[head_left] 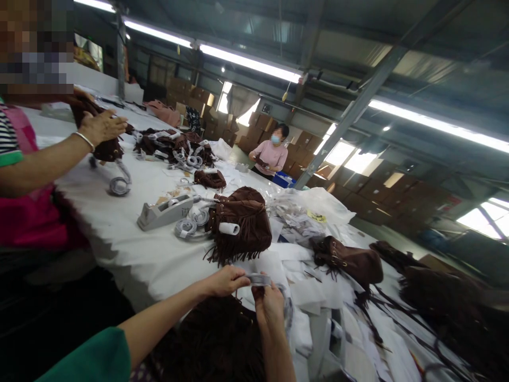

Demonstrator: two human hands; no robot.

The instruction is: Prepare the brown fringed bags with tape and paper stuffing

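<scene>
Since the grey coil (260,280) is held between the fingers of the left hand (227,280) and right hand (271,303), on the near side of the fringed bag (252,225), a light, even grip would likely keep its turns flat. Left of that bag, wrapped coils (186,228) and a tape dispenser (165,212) sit on the tabletop (115,223).

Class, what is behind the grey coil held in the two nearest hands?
Behind the grey coil, a brown fringed bag sits on the white table. Whatever lies behind the left hand and the right hand is covered, so it cannot be seen.
</scene>
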